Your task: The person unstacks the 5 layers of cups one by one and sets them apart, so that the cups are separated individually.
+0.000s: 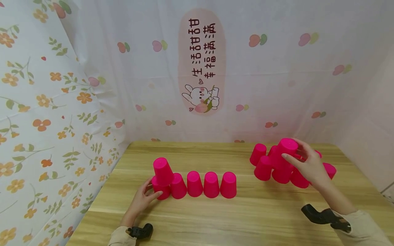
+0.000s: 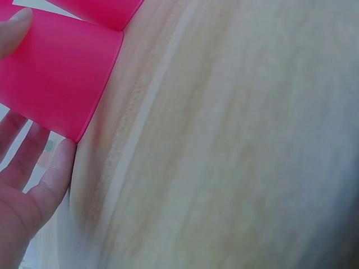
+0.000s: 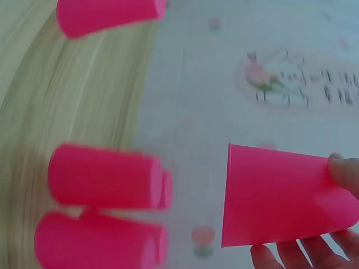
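My left hand (image 1: 143, 198) is around the leftmost cup (image 1: 161, 194) of a row of upside-down pink cups, thumb in front and fingers behind. On that cup's top sits another pink cup (image 1: 163, 172), a little tilted and overlapping the neighbouring cup (image 1: 178, 187). In the left wrist view the thumb (image 2: 14, 32) lies on the gripped cup (image 2: 59, 73), whose rim is at the wood. My right hand (image 1: 310, 166) holds a pink cup (image 3: 280, 196) upside down, raised above the right-hand group of cups.
Three more cups (image 1: 195, 184) continue the row to the right. Under and around my right hand stand several pink cups (image 1: 263, 169), partly hidden by it. Patterned cloth (image 1: 261, 85) hangs behind the wooden table (image 1: 246, 218) and along its left side.
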The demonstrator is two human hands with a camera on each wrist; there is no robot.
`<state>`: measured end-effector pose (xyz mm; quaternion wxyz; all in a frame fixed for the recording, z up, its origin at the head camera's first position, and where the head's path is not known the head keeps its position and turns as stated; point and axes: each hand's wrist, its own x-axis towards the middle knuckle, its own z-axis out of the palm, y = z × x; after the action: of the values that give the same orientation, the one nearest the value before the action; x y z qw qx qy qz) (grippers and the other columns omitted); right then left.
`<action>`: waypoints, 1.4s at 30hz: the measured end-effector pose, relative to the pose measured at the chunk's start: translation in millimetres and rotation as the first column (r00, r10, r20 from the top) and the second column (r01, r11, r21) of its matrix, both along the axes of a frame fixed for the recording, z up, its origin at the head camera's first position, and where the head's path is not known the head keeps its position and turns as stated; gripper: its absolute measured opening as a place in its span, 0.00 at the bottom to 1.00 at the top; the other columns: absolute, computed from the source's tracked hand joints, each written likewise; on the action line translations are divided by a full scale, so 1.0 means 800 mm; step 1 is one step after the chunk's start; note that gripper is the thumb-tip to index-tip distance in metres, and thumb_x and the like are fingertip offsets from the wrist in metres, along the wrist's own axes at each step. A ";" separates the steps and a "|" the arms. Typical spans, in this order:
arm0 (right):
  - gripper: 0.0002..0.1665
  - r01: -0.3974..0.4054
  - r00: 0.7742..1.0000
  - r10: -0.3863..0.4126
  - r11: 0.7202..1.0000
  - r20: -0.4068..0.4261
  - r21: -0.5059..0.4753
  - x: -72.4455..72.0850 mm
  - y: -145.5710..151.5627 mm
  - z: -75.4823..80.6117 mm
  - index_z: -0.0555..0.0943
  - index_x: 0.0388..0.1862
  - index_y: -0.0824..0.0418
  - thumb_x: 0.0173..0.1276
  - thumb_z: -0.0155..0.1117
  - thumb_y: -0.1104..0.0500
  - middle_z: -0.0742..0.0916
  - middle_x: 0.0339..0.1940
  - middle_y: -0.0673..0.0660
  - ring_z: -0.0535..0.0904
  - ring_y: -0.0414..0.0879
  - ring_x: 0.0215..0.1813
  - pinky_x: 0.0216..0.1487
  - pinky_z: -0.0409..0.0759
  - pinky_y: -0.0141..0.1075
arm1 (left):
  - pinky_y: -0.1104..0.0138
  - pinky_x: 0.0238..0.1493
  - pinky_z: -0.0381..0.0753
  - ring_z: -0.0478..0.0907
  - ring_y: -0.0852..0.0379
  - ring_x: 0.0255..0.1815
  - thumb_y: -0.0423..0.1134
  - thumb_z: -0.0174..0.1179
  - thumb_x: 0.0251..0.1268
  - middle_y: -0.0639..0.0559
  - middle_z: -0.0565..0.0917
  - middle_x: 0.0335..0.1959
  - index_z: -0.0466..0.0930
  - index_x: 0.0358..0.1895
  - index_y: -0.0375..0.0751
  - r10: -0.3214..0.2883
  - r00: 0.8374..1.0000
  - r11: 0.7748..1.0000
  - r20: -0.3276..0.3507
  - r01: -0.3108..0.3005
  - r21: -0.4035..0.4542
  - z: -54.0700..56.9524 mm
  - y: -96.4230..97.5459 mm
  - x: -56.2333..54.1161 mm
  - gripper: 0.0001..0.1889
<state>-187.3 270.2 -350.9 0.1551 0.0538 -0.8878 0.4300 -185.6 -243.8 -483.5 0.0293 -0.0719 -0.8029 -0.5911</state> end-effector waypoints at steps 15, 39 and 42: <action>0.42 0.188 0.982 -0.187 0.978 0.015 -0.090 0.041 0.091 -0.021 0.52 0.69 0.54 0.60 0.61 0.57 0.67 0.46 0.34 0.61 0.23 0.40 0.31 0.67 0.13 | 0.59 0.52 0.70 0.67 0.47 0.52 0.30 0.64 0.49 0.42 0.70 0.55 0.63 0.61 0.37 0.011 1.000 1.000 0.002 -0.011 0.004 -0.001 0.000 -0.001 0.32; 0.37 0.287 0.957 -0.276 0.944 0.087 -0.165 0.062 0.196 -0.144 0.60 0.63 0.44 0.57 0.64 0.61 0.71 0.43 0.32 0.64 0.16 0.38 0.27 0.70 0.15 | 0.59 0.53 0.70 0.67 0.46 0.52 0.32 0.65 0.49 0.42 0.70 0.54 0.64 0.60 0.38 0.016 1.000 1.000 -0.001 -0.016 -0.015 -0.001 -0.002 -0.001 0.32; 0.38 0.269 0.962 -0.263 0.958 0.075 -0.097 0.059 0.209 -0.166 0.58 0.64 0.44 0.57 0.64 0.59 0.73 0.43 0.36 0.63 0.16 0.37 0.27 0.70 0.15 | 0.63 0.52 0.71 0.67 0.47 0.51 0.31 0.65 0.48 0.42 0.71 0.54 0.64 0.60 0.38 0.017 1.000 1.000 -0.004 -0.017 -0.017 -0.001 -0.001 -0.001 0.32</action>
<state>-140.1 437.6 -484.0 0.1870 -0.0877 -0.8671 0.4534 -186.3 -244.7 -484.1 0.0353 -0.0666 -0.8085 -0.5836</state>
